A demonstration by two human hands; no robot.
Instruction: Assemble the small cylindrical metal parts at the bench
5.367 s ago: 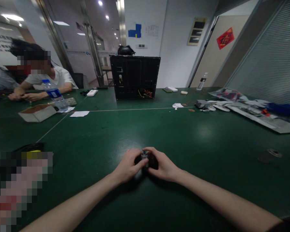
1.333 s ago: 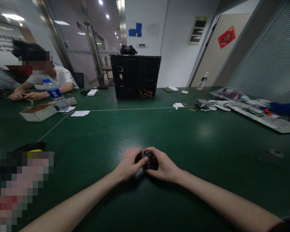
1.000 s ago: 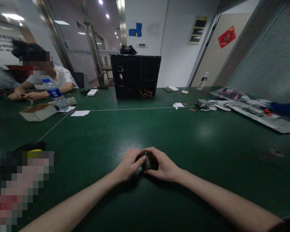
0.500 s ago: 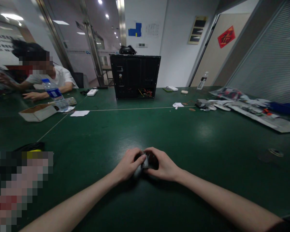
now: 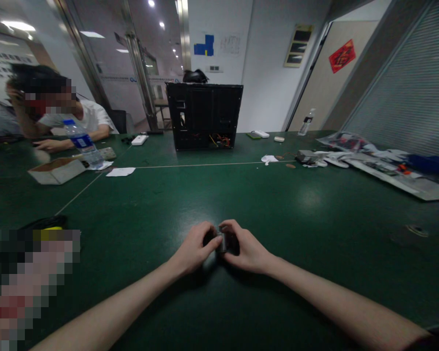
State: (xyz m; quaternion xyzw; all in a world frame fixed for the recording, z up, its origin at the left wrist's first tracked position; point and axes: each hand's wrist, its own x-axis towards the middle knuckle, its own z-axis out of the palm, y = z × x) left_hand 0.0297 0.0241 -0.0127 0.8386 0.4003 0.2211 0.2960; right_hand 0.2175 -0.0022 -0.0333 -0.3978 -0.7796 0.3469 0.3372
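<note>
Small grey metallic cylinder, likely rigid, maybe slick, sits between left hand and right hand, both pinching it; sides look the best grip.

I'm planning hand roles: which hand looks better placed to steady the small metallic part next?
Probably the left hand: its thumb lies against the small metallic part, while the right hand curves beside it with a gap at the palm.

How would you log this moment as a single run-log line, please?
left hand: thumb on small metallic part | right hand: curled beside it, contact unclear | black case: standing across green table
</note>
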